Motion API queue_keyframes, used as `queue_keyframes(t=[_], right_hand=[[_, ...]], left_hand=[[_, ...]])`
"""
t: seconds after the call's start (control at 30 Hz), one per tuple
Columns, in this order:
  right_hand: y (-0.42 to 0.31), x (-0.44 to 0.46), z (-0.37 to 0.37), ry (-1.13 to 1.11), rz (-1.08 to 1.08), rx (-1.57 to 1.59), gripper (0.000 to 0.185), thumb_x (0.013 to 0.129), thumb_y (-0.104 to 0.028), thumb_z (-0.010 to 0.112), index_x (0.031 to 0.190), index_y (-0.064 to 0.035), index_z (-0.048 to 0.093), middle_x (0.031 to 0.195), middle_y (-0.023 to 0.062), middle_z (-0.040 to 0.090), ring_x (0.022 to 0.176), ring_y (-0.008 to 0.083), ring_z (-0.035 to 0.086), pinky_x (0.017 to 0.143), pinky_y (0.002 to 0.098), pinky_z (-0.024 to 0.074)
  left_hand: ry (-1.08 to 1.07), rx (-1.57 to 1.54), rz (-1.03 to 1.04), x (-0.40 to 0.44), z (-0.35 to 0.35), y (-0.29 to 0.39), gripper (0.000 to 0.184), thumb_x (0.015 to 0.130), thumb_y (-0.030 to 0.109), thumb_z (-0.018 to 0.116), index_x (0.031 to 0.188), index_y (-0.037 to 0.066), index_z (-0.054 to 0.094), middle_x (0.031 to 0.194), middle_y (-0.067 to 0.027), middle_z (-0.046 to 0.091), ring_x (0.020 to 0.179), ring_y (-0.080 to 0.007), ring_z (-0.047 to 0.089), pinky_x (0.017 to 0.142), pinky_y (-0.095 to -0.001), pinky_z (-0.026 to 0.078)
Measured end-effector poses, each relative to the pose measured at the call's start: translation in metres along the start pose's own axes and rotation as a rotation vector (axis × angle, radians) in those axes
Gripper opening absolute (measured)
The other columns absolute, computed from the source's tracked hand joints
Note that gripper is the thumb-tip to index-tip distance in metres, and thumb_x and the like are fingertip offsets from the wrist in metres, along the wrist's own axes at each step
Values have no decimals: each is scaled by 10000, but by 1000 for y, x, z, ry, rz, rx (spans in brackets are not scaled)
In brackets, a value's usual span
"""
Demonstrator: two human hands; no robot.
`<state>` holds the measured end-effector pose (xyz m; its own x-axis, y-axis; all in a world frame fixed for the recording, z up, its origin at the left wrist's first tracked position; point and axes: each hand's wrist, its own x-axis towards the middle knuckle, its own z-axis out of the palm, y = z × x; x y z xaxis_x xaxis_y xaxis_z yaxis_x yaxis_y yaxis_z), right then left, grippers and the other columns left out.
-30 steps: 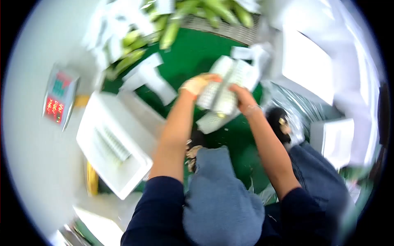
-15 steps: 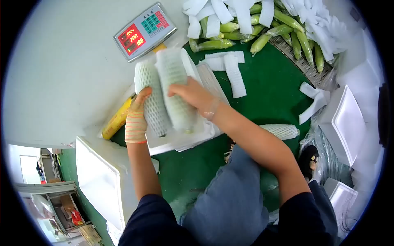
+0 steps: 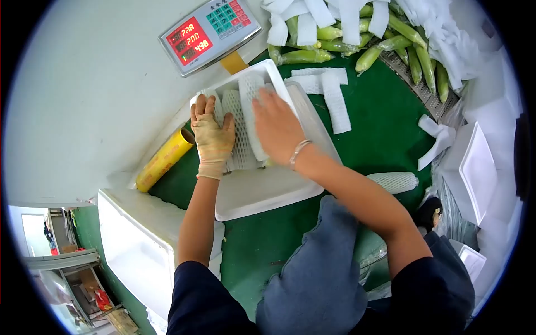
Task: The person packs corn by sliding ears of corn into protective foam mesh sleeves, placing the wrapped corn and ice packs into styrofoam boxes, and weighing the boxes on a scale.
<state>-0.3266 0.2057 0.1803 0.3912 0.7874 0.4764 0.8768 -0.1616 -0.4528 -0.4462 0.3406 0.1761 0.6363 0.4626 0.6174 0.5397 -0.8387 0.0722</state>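
Note:
In the head view, a white foam box [image 3: 268,195] holds several ears of corn in white foam-net sleeves [image 3: 241,129], lying side by side at its upper part. My left hand [image 3: 213,137], in a pale glove, lies open with fingers extended on the leftmost sleeves. On the right, my bare right hand [image 3: 277,124] rests open over another sleeved ear [image 3: 251,106]; its fingers are slightly blurred and partly cover the sleeve. A scale display [image 3: 209,33] with lit red numbers stands just beyond the box.
A yellow film roll [image 3: 164,160] lies left of the box. Husked-green corn ears [image 3: 335,44] and white foam sleeves [image 3: 350,22] are piled at the back. One sleeved ear [image 3: 393,182] lies on the green floor. Foam boxes [image 3: 137,245] flank both sides.
The two sleeved ears raised in my hands are now down in the box, and both hands have spread flat over the sleeves. The scale's numbers have changed.

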Motion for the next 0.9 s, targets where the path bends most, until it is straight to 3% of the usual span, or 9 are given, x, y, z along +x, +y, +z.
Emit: queue_keyframes(t=[0.07,0.17,0.2,0.27,0.47,0.6,0.73,0.8,0.9], right_hand=[[6,-14,-22,-13,43,189,378,820,-132,544,1152,41,489,1282,224,433,1182,365,417,1008,414,337],[33,-47,-89,50,183,456,326,793,-67,575,1103,11,510,1105,187,539,1045,315,539,892,380,438],[47,-63,-107,60,223,423,302,774,-17,583,1071,-11,531,988,160,575,912,292,595,800,350,479],[76,-101,-130,2,336,318,253,772,-7,583,1020,4,537,943,162,571,848,285,592,744,339,480],[111,-202,-172,-394,327,-155,462,727,-54,596,1158,7,441,1081,208,484,976,375,510,845,421,438],[126,-231,-172,-455,416,-149,489,704,-66,611,1157,2,441,1087,208,473,1011,389,492,872,432,429],[141,-244,-181,-558,393,-173,494,682,-63,627,1138,-4,447,1066,199,478,1006,383,497,871,425,433],[147,-246,-187,-577,397,-169,490,678,-59,629,1131,-7,448,1062,197,479,1004,381,498,870,425,434],[156,-245,-192,-518,376,-175,479,679,-57,632,1118,-6,448,1056,195,483,999,375,501,857,422,440]], left_hand=[[-116,-207,-314,1,-3,1,618,716,176,710,1254,10,457,1344,-205,385,1251,-360,360,1033,-397,322],[-330,-103,-298,-6,5,0,680,767,348,655,1301,-2,422,1365,-211,365,1271,-360,338,1062,-411,275],[-498,-14,-274,-5,6,-1,708,784,419,624,1312,-3,413,1366,-211,363,1271,-361,340,1068,-412,266],[-499,-83,-304,-1,-1,2,744,802,508,561,1324,3,405,1371,-209,362,1276,-362,334,1080,-409,246],[-118,82,-153,5,-17,14,609,814,383,591,1259,-7,449,1325,-200,413,1266,-368,340,1050,-437,272],[126,-324,-163,-21,-74,38,472,745,83,668,1184,-6,519,1273,-163,462,1171,-326,438,999,-406,337],[-40,-405,-213,-36,-112,50,412,737,21,661,1136,4,560,1254,-132,487,1126,-300,471,961,-369,383],[-79,-574,-170,-36,-111,51,456,749,-131,600,1170,-5,478,1259,-153,468,1123,-249,529,941,-302,455],[-87,-552,-125,-21,-122,67,435,753,-148,585,1142,-9,449,1247,-159,477,1120,-254,536,946,-318,455]])
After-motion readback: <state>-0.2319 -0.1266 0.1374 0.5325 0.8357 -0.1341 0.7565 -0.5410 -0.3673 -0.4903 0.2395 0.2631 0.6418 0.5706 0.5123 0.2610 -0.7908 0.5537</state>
